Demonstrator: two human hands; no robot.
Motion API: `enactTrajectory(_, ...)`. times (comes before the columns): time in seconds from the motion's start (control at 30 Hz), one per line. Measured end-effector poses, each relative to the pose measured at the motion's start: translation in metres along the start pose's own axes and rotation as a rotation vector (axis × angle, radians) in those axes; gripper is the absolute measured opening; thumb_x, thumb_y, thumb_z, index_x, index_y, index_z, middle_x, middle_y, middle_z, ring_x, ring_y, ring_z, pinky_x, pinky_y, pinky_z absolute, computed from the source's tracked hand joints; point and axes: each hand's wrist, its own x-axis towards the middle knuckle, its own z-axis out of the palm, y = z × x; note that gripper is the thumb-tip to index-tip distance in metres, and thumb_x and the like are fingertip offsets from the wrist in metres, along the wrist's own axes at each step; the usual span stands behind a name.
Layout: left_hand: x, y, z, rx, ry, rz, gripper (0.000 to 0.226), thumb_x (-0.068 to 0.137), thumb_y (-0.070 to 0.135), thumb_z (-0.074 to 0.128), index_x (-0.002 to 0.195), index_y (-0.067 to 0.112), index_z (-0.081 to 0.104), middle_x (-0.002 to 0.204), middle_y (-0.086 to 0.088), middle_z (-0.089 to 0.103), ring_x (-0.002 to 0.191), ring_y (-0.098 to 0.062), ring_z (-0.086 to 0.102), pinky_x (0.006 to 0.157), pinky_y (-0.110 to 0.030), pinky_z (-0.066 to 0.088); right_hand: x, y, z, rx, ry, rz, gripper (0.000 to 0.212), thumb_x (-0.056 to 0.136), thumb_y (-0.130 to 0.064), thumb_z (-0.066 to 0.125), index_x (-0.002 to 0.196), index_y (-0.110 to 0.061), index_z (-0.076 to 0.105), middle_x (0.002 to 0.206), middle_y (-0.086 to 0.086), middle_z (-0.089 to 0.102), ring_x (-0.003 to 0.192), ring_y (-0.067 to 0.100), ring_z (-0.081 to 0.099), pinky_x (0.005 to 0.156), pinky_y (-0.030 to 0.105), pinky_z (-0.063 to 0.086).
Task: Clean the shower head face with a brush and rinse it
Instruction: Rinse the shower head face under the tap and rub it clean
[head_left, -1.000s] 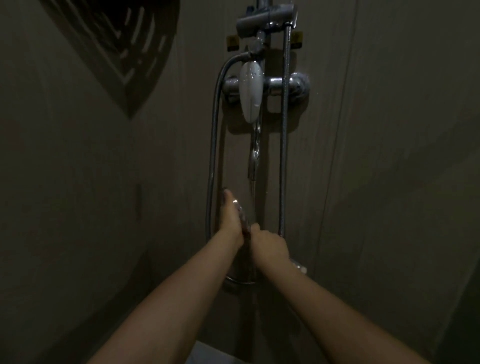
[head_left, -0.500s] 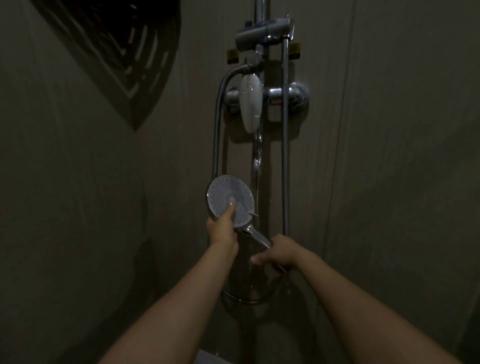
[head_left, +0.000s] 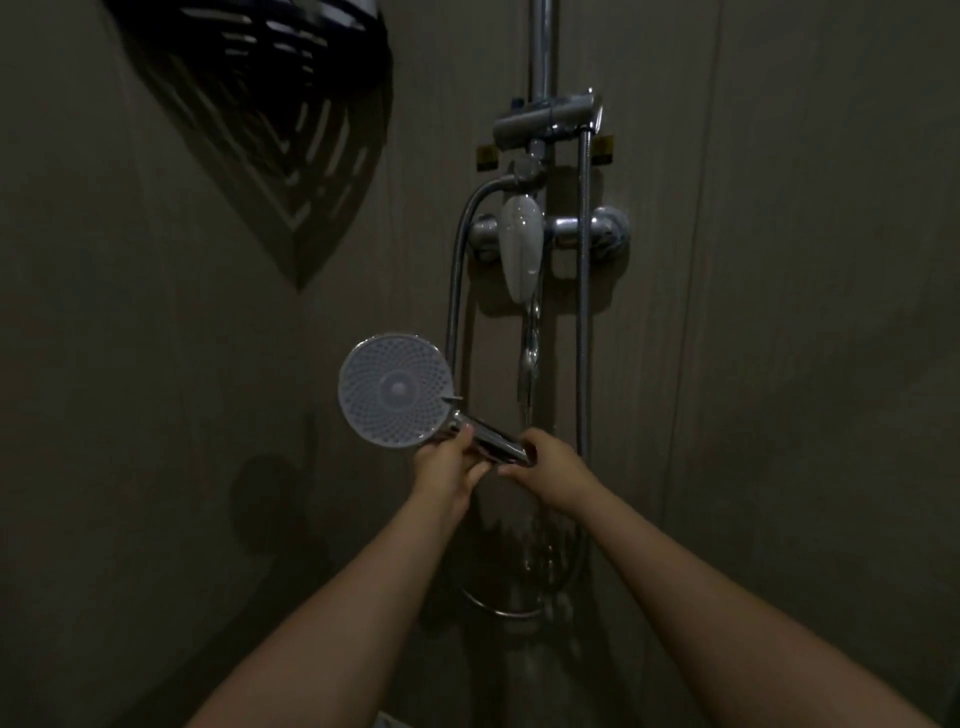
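Room: dim shower corner, plain matte walls
Shower head (head_left: 396, 389): round dotted face turned to the camera, chrome handle slanting down to the right
Left hand (head_left: 448, 466): grips the handle just under the head
Right hand (head_left: 549, 462): seems to pinch the handle's lower end
Hose (head_left: 456, 270): ribbed metal, close behind

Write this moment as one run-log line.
left hand: grips shower head handle | right hand: grips handle end | face: toward camera | brush: unseen

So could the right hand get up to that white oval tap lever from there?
Probably yes: the right hand sits below the white oval lever with nothing between, but it must first let go of the chrome shower handle.
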Motion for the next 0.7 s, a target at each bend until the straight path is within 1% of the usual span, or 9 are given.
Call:
enactTrajectory(0.03,0.0,0.002,0.0,-0.01,0.027,0.015,0.033,0.094,0.0,0.045,0.127,0.0,0.048,0.126,-0.018,0.057,0.119,-0.035,0.055,0.096,-0.046,0.046,0.003,-0.006,-0.006,-0.034,0.078,0.014,0.035,0.083,-0.039,0.065,0.107,-0.014,0.06,0.106,0.004,0.064,0.098,0.019,0.058,0.084,0.028,0.044)
enactTrajectory(0.07,0.001,0.004,0.0,-0.019,0.048,0.024,0.033,0.094,-0.001,0.045,0.127,0.0,0.048,0.128,-0.018,0.056,0.119,-0.035,0.054,0.094,-0.046,0.047,0.004,-0.012,-0.013,-0.042,0.172,0.026,0.031,0.085,-0.044,0.061,0.093,-0.015,0.063,0.093,0.002,0.065,0.091,0.019,0.06,0.088,0.034,0.047)
enactTrajectory(0.1,0.0,0.007,0.001,-0.008,0.069,0.034,0.034,0.093,-0.001,0.046,0.127,-0.001,0.048,0.129,-0.019,0.056,0.12,-0.035,0.054,0.093,-0.046,0.047,0.005,-0.019,-0.022,-0.003,0.258,0.04,0.032,0.087,-0.045,0.057,0.076,-0.015,0.062,0.077,0.001,0.062,0.08,0.019,0.061,0.084,0.036,0.05)
enactTrajectory(0.17,0.0,0.008,0.001,0.013,0.092,0.053,0.035,0.093,-0.002,0.046,0.128,-0.004,0.048,0.131,-0.022,0.055,0.118,-0.035,0.055,0.092,-0.046,0.046,0.006,-0.034,-0.039,0.141,0.41,0.046,0.039,0.091,-0.041,0.053,0.061,-0.015,0.053,0.06,0.0,0.053,0.061,0.016,0.055,0.061,0.028,0.049)
enactTrajectory(0.23,-0.003,0.008,0.004,0.048,0.099,0.052,0.033,0.093,-0.003,0.046,0.126,-0.006,0.049,0.127,-0.023,0.056,0.112,-0.033,0.057,0.093,-0.046,0.046,0.012,-0.053,-0.057,0.314,0.513,0.008,0.04,0.091,-0.037,0.054,0.058,-0.016,0.047,0.057,-0.001,0.048,0.053,0.01,0.047,0.047,0.023,0.034)
enactTrajectory(0.37,-0.007,0.003,0.008,0.059,0.059,0.032,0.012,0.092,-0.005,0.047,0.089,0.003,0.056,0.107,-0.017,0.056,0.097,-0.028,0.058,0.083,-0.043,0.048,0.04,-0.089,-0.078,0.581,0.397,-0.067,0.032,0.092,-0.03,0.056,0.063,-0.019,0.047,0.061,0.005,0.053,0.052,0.019,0.052,0.048,0.023,0.04)
enactTrajectory(0.53,-0.002,-0.003,0.009,0.081,0.027,0.058,0.014,0.092,-0.006,0.046,0.101,-0.003,0.057,0.108,-0.017,0.056,0.097,-0.026,0.057,0.089,-0.044,0.047,0.06,-0.102,-0.092,0.677,0.264,0.045,0.026,0.094,-0.019,0.052,0.07,-0.014,0.045,0.062,0.009,0.052,0.046,0.018,0.05,0.04,0.021,0.038)
enactTrajectory(0.6,-0.001,-0.001,0.009,0.093,0.043,0.065,0.027,0.091,-0.006,0.047,0.117,-0.008,0.053,0.111,-0.018,0.057,0.101,-0.027,0.055,0.088,-0.044,0.047,0.059,-0.099,-0.093,0.655,0.25,0.076,0.028,0.094,-0.019,0.053,0.068,-0.014,0.045,0.062,0.009,0.051,0.045,0.019,0.048,0.037,0.02,0.038)
enactTrajectory(0.7,-0.005,0.007,0.009,0.092,0.071,0.053,0.025,0.091,-0.006,0.049,0.115,0.0,0.054,0.109,-0.017,0.058,0.099,-0.027,0.056,0.086,-0.041,0.047,0.056,-0.094,-0.089,0.616,0.286,0.116,0.031,0.094,-0.028,0.052,0.068,-0.011,0.051,0.062,0.008,0.052,0.046,0.02,0.049,0.038,0.02,0.04)
